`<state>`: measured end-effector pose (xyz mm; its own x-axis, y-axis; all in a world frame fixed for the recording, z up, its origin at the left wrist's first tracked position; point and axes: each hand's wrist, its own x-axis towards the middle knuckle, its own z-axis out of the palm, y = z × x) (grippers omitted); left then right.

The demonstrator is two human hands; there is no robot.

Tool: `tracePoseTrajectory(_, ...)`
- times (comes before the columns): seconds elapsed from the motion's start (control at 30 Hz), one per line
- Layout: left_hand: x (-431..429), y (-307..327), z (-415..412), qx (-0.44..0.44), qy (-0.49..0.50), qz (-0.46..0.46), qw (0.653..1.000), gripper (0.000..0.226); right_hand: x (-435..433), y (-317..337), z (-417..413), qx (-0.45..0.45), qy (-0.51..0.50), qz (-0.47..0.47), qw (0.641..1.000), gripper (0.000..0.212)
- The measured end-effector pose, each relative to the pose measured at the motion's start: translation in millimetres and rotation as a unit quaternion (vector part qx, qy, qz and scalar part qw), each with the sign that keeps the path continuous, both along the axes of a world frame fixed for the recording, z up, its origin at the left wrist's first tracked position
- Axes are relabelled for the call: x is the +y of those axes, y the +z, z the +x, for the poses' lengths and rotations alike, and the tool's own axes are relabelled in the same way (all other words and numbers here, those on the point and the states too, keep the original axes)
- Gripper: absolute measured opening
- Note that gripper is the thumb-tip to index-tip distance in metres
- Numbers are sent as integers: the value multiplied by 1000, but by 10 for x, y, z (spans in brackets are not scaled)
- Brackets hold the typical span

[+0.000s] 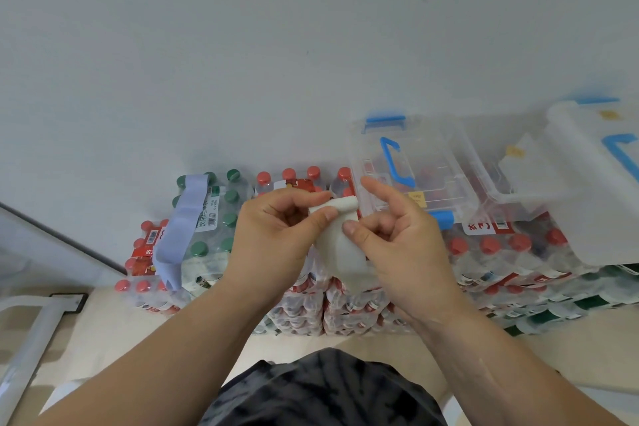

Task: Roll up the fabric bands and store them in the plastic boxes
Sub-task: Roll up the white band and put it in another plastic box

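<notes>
A white fabric band (340, 247) hangs between my two hands, its top end curled over into a small roll. My left hand (276, 235) pinches that rolled end with thumb and fingers. My right hand (397, 239) pinches the band just below it, index finger raised. A pale blue fabric band (183, 228) lies draped over the green-capped bottle pack at the left. A clear plastic box with blue handle and clips (408, 166) stands closed on the bottle packs behind my right hand. A second clear box (518, 190) sits to its right, its lid (594, 183) lying askew over it.
Shrink-wrapped packs of red-capped bottles (501, 252) and green-capped bottles (218, 218) are stacked against a white wall and serve as the work surface. A white frame (31, 339) stands at the lower left on a beige floor.
</notes>
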<state>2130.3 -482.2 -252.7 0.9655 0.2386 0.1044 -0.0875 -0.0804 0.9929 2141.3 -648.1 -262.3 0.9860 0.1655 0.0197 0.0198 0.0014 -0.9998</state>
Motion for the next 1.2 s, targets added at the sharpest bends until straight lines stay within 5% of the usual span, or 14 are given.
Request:
tracePoseTrajectory(0.5,37,25,8,36,-50,-43,997,9,-16,-65,51,0,27,36,999,57)
tracePoseTrajectory(0.87,52,27,-32,13,-94,-16,995,26,2,-28,-28,9,-10,31,999,13)
tracePoseTrajectory(1.2,7,87,-74,70,-90,-55,992,21,-84,62,41,-48,1,4,999,26)
